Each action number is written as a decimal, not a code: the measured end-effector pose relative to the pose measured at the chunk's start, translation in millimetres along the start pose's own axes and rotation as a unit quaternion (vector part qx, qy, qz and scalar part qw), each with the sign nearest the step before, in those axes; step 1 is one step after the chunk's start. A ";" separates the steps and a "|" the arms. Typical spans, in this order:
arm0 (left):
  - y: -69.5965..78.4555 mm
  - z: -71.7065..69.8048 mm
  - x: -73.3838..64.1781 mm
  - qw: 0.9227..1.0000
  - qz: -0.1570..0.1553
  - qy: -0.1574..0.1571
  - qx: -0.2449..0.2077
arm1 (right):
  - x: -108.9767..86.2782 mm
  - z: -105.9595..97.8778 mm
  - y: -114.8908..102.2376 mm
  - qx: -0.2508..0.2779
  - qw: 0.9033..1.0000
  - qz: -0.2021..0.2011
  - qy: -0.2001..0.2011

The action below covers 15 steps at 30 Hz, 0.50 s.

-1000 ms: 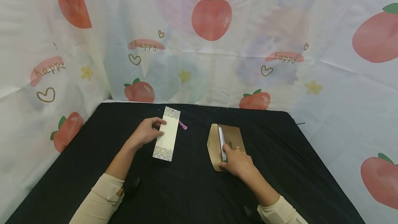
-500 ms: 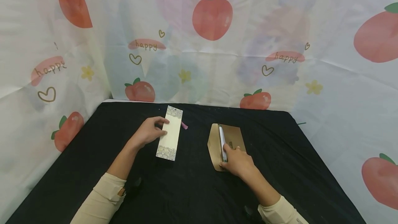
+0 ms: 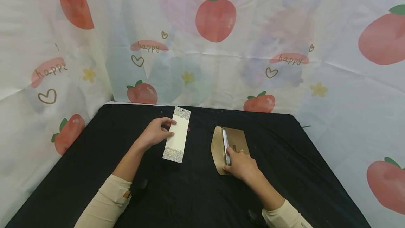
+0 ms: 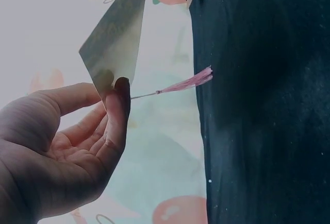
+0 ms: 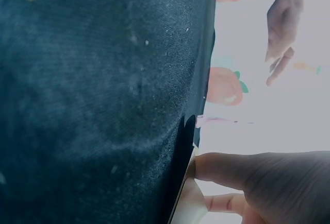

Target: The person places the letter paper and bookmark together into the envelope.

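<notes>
A cream bookmark [image 3: 178, 134] with lace-patterned ends and a punched hole stands upright over the cloth. My left hand [image 3: 155, 132] pinches its left long edge between thumb and fingers. In the left wrist view its pink tassel [image 4: 188, 82] hangs on a thin string behind the card. To the right, a tan envelope [image 3: 238, 138] has its flap folded out to the left. A strip of white [image 3: 225, 140] shows inside its mouth. My right hand [image 3: 243, 164] grips the envelope near its lower edge, thumb and fingers about the opening; the right wrist view shows the pinched edge [image 5: 192, 183].
Black cloth [image 3: 196, 196] covers the table. White curtains [image 3: 218, 73] printed with fruit and the word "happy" close off the back and both sides, right along the table's far edge.
My left hand has carried the bookmark a little to the right, nearer the envelope, and the tassel has slipped mostly behind it in the head view. The right hand and envelope have stayed put.
</notes>
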<state>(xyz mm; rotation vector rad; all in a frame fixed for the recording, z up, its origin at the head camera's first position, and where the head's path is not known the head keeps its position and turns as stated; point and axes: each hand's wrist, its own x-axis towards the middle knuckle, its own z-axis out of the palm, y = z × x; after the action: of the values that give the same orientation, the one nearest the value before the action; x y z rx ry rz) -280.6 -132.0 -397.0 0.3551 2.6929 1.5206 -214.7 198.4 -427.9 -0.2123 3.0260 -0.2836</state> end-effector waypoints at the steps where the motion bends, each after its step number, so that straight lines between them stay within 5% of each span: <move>1: 1.0 0.3 -0.2 1.000 -0.001 0.000 0.000 | 0.0 0.1 0.0 -0.001 1.000 0.000 0.000; 15: 8.4 7.9 2.8 1.000 0.009 -0.006 -0.014 | 0.2 -1.0 -1.3 -0.001 1.000 0.004 -0.004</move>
<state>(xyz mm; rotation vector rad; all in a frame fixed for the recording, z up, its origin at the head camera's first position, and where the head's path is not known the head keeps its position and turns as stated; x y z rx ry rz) -280.7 -120.6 -393.8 0.3865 2.6632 1.5555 -214.8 197.3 -426.7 -0.2020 3.0194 -0.2779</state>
